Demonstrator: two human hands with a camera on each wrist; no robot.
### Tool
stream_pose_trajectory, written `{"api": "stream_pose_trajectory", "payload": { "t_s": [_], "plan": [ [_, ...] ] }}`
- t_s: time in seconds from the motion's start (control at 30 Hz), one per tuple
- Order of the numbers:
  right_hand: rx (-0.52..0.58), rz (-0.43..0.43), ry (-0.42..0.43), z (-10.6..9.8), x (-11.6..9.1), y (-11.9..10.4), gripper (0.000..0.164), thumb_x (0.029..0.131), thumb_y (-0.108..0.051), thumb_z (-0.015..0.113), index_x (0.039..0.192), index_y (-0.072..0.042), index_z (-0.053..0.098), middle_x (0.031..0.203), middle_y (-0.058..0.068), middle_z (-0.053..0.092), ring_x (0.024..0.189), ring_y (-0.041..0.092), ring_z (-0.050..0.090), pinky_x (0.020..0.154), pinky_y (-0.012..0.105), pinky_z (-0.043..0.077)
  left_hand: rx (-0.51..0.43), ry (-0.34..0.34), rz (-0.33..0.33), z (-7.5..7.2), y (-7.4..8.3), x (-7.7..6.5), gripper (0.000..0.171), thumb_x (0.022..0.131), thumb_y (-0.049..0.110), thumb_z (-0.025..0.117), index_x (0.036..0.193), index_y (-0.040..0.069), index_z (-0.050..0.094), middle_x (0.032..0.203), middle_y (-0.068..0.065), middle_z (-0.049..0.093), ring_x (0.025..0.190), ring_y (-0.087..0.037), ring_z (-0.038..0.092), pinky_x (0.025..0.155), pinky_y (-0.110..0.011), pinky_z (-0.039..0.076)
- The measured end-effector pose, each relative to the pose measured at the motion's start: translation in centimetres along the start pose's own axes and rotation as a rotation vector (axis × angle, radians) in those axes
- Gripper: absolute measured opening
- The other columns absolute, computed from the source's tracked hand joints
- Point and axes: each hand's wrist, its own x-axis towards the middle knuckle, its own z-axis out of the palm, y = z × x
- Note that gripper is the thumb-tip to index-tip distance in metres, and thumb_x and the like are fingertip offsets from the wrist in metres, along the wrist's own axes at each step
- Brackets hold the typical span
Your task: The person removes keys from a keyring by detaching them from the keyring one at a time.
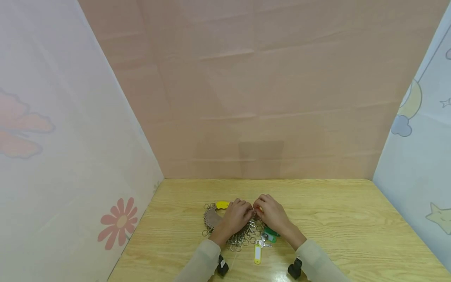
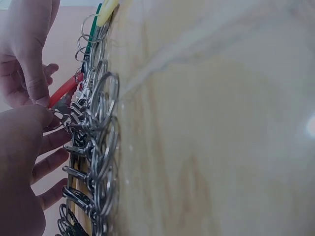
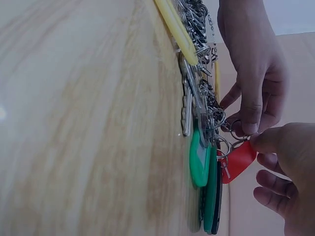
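A key ring carrier, a curved metal plate [image 1: 212, 217] with a yellow handle [image 1: 222, 205], lies on the table, edged with several snap clasps and split rings [image 2: 106, 98]. Over its right part, my left hand [image 1: 239, 214] pinches a split ring [image 3: 236, 130] between thumb and finger. My right hand [image 1: 274, 216] faces it and pinches a red key tag [image 3: 239, 161] near the ring, fingertips of both hands close together. Below the hands hang or lie a green key tag [image 3: 199, 157], a yellow key tag [image 1: 258, 254] and silver keys [image 3: 187, 105].
The wood-grain table [image 1: 352, 219] extends to both sides. A tan cloth wall [image 1: 267, 98] stands behind it, with printed panels at left [image 1: 70, 137] and right [image 1: 423, 164]. A black wrist device [image 1: 222, 266] sits on the left cuff and another [image 1: 295, 268] on the right.
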Motion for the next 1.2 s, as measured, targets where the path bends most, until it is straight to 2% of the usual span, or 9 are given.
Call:
{"api": "stream_pose_trajectory", "payload": {
  "t_s": [0.17,0.43,0.6,0.73,0.83,1.03,1.2],
  "plan": [
    [0.044,0.038,-0.033,-0.16,0.04,-0.17,0.012,0.091,-0.010,0.085,0.095,-0.016,0.075,0.092,-0.005,0.066,0.083,0.013,0.060,0.069,0.029,0.055,-0.081,0.002,-0.006,0.21,-0.33,0.06,0.015,0.110,0.031,0.061,0.108,0.024,0.075,0.104,0.010,0.075,0.095,-0.011,0.060,0.082,-0.030,0.049],
    [0.166,0.179,-0.121,-0.45,0.04,-0.31,0.010,0.099,-0.013,0.076,0.095,-0.019,0.069,0.088,-0.008,0.066,0.067,0.000,0.049,0.059,0.021,0.044,-0.178,0.009,-0.010,0.14,-0.36,0.18,0.014,0.109,0.029,0.063,0.106,0.024,0.076,0.097,0.010,0.075,0.084,-0.006,0.055,0.080,-0.026,0.047],
    [0.142,0.129,-0.106,-0.33,-0.01,-0.27,0.012,0.097,-0.011,0.078,0.102,-0.018,0.071,0.099,-0.004,0.069,0.070,0.002,0.055,0.061,0.022,0.047,-0.174,0.036,0.019,0.11,-0.43,0.10,0.012,0.108,0.026,0.066,0.103,0.023,0.076,0.095,0.009,0.075,0.081,-0.005,0.055,0.076,-0.024,0.046],
    [0.111,0.074,-0.072,-0.16,0.00,-0.20,0.013,0.096,-0.011,0.080,0.103,-0.018,0.072,0.098,-0.005,0.070,0.073,0.006,0.059,0.063,0.022,0.049,-0.187,0.037,0.008,0.06,-0.45,0.09,0.013,0.108,0.026,0.065,0.103,0.022,0.077,0.095,0.008,0.075,0.081,-0.006,0.056,0.077,-0.026,0.047],
    [0.115,0.076,-0.062,-0.08,-0.07,-0.19,0.012,0.095,-0.011,0.080,0.099,-0.019,0.072,0.094,-0.006,0.069,0.071,0.004,0.055,0.061,0.021,0.047,-0.212,0.030,-0.006,-0.07,-0.40,0.04,0.013,0.109,0.027,0.065,0.105,0.022,0.077,0.097,0.008,0.076,0.083,-0.006,0.057,0.080,-0.027,0.049],
    [0.162,0.147,-0.076,-0.13,-0.06,-0.39,0.012,0.096,-0.009,0.078,0.096,-0.018,0.071,0.091,-0.007,0.069,0.067,-0.002,0.050,0.058,0.020,0.044,-0.245,0.026,-0.008,-0.23,-0.30,-0.01,0.013,0.108,0.027,0.066,0.103,0.022,0.077,0.096,0.010,0.075,0.084,-0.005,0.057,0.080,-0.024,0.049],
    [0.108,0.114,-0.064,-0.21,0.05,-0.66,0.014,0.094,-0.010,0.081,0.099,-0.019,0.072,0.095,-0.005,0.069,0.070,0.000,0.052,0.060,0.021,0.046,-0.239,0.022,-0.009,-0.52,-0.11,0.04,0.010,0.106,0.024,0.069,0.100,0.022,0.077,0.094,0.008,0.075,0.085,-0.006,0.057,0.081,-0.024,0.049]
  ]
}}
